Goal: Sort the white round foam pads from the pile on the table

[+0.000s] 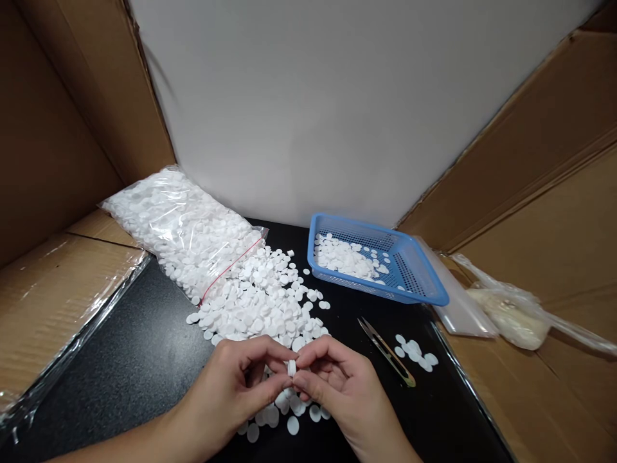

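Between the fingertips of both hands is a small stack of white discs (pixel 292 368), held on edge over the table. My left hand (pixel 253 376) pinches it from the left with thumb and fingers. From the other side, my right hand (pixel 332 376) closes thumb and fingers on the same stack. Just beyond the hands spreads a pile of loose white discs (pixel 260 302), and a few more lie under and in front of the fingers. The pile spills from the mouth of a clear plastic bag (pixel 183 225) with a red seal line, full of such discs.
A blue mesh basket (pixel 434 283) at the back right holds more discs. Thread snips (pixel 385 354) lie right of my hands, beside a small group of discs (pixel 414 352). Farther right are a flat plastic bag (pixel 463 305) and a knotted bag (pixel 513 315). Cardboard (pixel 554 218) and a pale wall (pixel 313 116) enclose the table.
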Tool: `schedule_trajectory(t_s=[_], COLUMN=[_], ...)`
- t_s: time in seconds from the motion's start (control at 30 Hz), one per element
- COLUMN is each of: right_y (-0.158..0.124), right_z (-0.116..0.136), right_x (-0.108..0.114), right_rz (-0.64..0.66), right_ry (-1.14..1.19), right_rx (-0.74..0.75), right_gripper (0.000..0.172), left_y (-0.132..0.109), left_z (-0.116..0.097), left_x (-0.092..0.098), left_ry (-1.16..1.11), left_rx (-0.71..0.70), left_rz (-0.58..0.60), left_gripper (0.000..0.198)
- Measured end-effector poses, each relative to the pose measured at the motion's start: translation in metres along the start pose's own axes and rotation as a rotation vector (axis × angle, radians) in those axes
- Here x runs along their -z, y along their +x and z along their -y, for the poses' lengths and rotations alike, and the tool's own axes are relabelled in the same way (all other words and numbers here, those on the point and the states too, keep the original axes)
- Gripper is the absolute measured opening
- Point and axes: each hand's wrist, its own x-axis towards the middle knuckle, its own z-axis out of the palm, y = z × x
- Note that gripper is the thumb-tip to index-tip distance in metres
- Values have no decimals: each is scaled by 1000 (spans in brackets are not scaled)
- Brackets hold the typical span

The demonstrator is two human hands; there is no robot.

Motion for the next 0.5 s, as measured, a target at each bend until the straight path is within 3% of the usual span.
schedule_trajectory(t_s=[0.27, 0.5], right_y=[-2, -2], right_z=[20, 26], right_x=[-8, -10], right_rz=[-11, -19], right_ry=[-34, -71], right_rx=[-90, -181], right_gripper=[40, 48], left_y=[-1, 1], left_z=[0, -3], left_x=[1, -1], left_ry=[32, -267], left_rx=[-40, 73], left_rz=[5, 28], left_gripper=[31, 37])
